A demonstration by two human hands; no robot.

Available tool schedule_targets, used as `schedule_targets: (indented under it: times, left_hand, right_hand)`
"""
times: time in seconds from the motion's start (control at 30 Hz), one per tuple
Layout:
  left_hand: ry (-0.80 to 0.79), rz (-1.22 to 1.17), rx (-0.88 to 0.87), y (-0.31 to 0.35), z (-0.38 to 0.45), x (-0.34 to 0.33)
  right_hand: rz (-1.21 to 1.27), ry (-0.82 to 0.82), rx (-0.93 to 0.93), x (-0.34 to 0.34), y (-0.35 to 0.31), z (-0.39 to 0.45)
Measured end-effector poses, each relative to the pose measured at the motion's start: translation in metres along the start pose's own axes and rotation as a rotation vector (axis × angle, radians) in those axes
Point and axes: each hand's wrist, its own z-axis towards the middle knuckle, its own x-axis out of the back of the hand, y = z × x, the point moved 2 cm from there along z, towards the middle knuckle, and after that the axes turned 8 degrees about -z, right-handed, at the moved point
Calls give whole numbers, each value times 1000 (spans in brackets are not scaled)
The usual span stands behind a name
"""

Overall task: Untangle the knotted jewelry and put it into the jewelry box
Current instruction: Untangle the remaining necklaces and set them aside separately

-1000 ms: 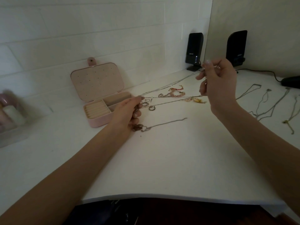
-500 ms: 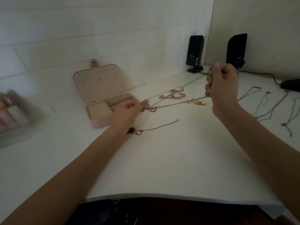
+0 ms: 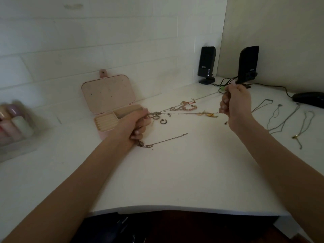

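Thin knotted silver chain (image 3: 185, 113) stretched taut above white desk (image 3: 175, 172) between left hand (image 3: 135, 123) and right hand (image 3: 235, 106), fingers of both curled pinching its ends, beside open pink jewelry box (image 3: 108, 95); likely light, limp, slippery, best held near the knot.

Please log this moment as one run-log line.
left hand: holds chain | right hand: holds chain | chain: taut | box: open

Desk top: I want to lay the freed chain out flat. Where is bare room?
Bare: the wide stretch between the forearms, from the short chain to the desk front edge. Crowded: rings and bracelets beside the jewelry box; necklaces at right.
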Motion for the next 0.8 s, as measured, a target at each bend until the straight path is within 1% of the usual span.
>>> schedule_targets:
  times: [0.1, 0.27, 0.37, 0.43, 0.47, 0.53, 0.6, 0.67, 0.73, 0.8]
  left_hand:
    - [150, 135, -141, -4, 2, 3]
    - [302, 169, -226, -6, 5, 9]
    - [309, 186, -245, -7, 7, 12]
    - [325, 173, -224, -7, 8, 13]
    - [324, 150, -200, -6, 8, 12]
    - [279, 40, -124, -5, 6, 8]
    - [185, -102, -34, -3, 4, 5]
    - [81, -186, 59, -1, 2, 4]
    - [0, -226, 113, 0, 2, 6]
    - [-54, -245, 134, 0, 2, 6]
  right_hand:
    - [21, -90, 15, 0, 1, -4]
    - [-2, -314, 54, 1, 0, -12]
    - [-72, -550, 81, 4, -1, -19]
    - [-187, -726, 113, 7, 1, -24]
    - [-263, -785, 140, 9, 2, -27]
    - [-447, -841, 216, 12, 4, -34]
    - [-653, -856, 293, 17, 8, -39]
    - [-831, -864, 322, 22, 15, -39]
    - [-948, -864, 345, 28, 20, -40]
    - [-978, -833, 379, 31, 20, -43]
